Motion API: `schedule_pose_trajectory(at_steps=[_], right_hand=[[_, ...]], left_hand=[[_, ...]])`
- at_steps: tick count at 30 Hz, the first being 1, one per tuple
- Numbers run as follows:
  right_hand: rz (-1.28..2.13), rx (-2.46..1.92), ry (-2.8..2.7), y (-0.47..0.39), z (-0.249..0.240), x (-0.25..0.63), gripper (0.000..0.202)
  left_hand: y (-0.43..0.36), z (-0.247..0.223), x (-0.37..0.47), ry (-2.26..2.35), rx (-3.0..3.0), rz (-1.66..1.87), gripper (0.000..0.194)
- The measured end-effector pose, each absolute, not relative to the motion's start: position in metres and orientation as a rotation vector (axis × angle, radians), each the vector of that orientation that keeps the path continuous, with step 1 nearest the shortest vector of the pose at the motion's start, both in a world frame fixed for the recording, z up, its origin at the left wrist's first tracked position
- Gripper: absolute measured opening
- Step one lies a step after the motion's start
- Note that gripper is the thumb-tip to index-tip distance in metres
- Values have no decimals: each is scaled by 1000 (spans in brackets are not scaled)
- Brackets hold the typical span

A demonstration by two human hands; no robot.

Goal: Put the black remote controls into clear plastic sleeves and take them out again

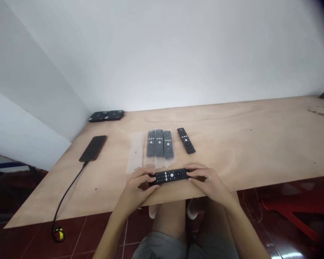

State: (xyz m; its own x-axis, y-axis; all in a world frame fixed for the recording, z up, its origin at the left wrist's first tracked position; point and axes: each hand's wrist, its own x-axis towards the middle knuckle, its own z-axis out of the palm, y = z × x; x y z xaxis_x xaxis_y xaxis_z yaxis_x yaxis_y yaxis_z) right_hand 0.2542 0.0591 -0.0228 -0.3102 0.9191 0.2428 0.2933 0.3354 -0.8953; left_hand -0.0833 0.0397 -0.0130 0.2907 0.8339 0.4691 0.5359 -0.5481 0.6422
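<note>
A black remote control [172, 175] lies sideways near the front edge of the table, between my hands. My left hand [140, 183] grips its left end with thumb and fingers. Its right end is pinched by my right hand [206, 180]. Just beyond it, three remotes in clear sleeves [159, 143] lie side by side. An empty clear sleeve [135, 153] rests flat to their left. To their right, an unwrapped black remote [186, 140] lies at a slant.
The wooden table [245, 144] meets a white wall behind. A phone [93, 148] with a black cable [67, 190] lies at the left. Two black boxes [106, 116] sit at the back left corner. A red chair [294, 212] stands beyond the front edge, lower right.
</note>
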Motion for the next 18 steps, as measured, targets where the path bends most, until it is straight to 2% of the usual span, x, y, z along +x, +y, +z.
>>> schedule_pose_trajectory(at_steps=[12, 18], right_hand=[[1024, -1123, -1672, 57, -34, 256, 18], [969, -1090, -1697, 56, -34, 257, 17]], left_hand=[[36, -12, -82, 1209, 2207, 1117, 12], [36, -12, -83, 1203, 2176, 1109, 6]])
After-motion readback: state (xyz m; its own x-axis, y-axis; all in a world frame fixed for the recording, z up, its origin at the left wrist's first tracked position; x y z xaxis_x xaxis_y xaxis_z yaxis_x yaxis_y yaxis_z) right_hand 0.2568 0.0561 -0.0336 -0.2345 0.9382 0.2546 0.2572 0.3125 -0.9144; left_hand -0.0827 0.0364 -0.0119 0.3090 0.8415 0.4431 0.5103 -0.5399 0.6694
